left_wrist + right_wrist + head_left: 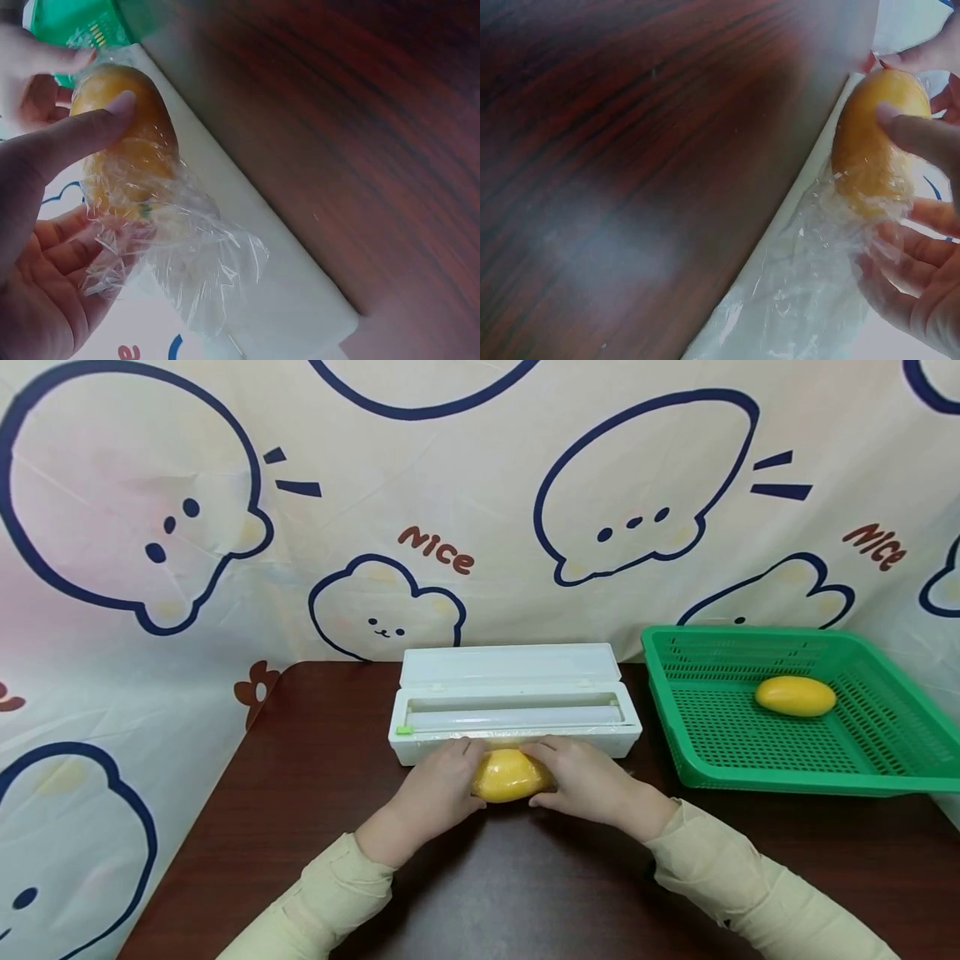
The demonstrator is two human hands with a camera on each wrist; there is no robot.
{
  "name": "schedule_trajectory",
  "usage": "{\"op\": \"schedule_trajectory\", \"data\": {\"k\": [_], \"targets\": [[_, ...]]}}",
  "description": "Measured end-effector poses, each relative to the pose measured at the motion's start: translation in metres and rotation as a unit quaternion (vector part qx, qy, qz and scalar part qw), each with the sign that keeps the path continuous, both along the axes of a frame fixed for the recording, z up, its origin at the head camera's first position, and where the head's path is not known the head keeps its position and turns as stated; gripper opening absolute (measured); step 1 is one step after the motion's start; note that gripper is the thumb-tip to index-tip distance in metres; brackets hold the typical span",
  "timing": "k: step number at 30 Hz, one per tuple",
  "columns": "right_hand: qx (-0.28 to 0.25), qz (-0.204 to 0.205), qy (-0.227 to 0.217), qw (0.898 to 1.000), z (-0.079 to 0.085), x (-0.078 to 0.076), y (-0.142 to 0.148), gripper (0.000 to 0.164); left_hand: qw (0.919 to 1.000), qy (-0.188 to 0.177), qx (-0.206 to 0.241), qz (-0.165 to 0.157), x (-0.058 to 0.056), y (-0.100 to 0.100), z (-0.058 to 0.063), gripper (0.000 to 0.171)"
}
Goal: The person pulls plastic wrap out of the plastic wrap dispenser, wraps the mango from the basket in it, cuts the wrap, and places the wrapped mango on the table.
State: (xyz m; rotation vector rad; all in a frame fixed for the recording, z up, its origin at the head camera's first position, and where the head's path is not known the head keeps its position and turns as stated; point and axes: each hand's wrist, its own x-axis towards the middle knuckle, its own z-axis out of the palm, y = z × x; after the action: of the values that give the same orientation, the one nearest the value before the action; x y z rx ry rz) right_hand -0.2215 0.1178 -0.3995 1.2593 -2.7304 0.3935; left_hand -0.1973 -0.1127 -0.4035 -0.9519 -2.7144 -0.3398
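A yellow mango (510, 777) is held between both hands in front of the white cling film box (517, 743). Clear cling film (217, 255) covers the mango and hangs in loose crumpled folds past its end in the left wrist view. My left hand (444, 783) grips one end, its thumb lying on the mango (124, 157) and its fingers behind. On the other end, my right hand (588, 781) grips in the same way, thumb on top; more film (802, 262) trails below it in the right wrist view.
The box's lid (510, 665) stands raised, showing the film roll (517, 716) inside. A green basket (795, 777) on the right holds another mango (795, 696). Everything stands on a dark wooden table (315, 760), with a printed cloth (495, 485) behind.
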Motion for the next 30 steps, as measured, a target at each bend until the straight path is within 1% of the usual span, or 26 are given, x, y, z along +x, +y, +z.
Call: {"op": "schedule_trajectory", "data": {"k": [4,8,14,17,21,30], "targets": [[-0.003,-0.001,0.008,1.0,-0.002,0.0001,-0.001,0.067,0.9997,-0.003,0.022,-0.007,-0.0006,-0.0027,-0.002,0.063],[-0.007,0.005,0.025,1.0,-0.0044,-0.0019,-0.0013,0.058,0.9995,0.006,0.03,-0.011,-0.0015,-0.0043,-0.0044,0.062],[-0.007,0.011,0.045,0.999,-0.0052,-0.0037,-0.0006,0.051,0.9991,0.007,0.039,-0.013,-0.0027,-0.0049,-0.0063,0.059],[0.0,0.012,0.046,0.999,-0.0038,-0.0035,-0.0007,0.049,0.9991,0.001,0.041,-0.013,-0.003,-0.0048,-0.006,0.058],[0.007,0.018,0.039,0.999,-0.0018,-0.0037,-0.0009,0.048,0.999,-0.017,0.04,-0.01,-0.0037,-0.0046,-0.0054,0.055],[0.001,0.026,0.022,0.999,-0.0017,-0.0057,-0.0015,0.049,0.9988,-0.041,0.026,-0.009,-0.0043,-0.0031,-0.0056,0.054]]}}
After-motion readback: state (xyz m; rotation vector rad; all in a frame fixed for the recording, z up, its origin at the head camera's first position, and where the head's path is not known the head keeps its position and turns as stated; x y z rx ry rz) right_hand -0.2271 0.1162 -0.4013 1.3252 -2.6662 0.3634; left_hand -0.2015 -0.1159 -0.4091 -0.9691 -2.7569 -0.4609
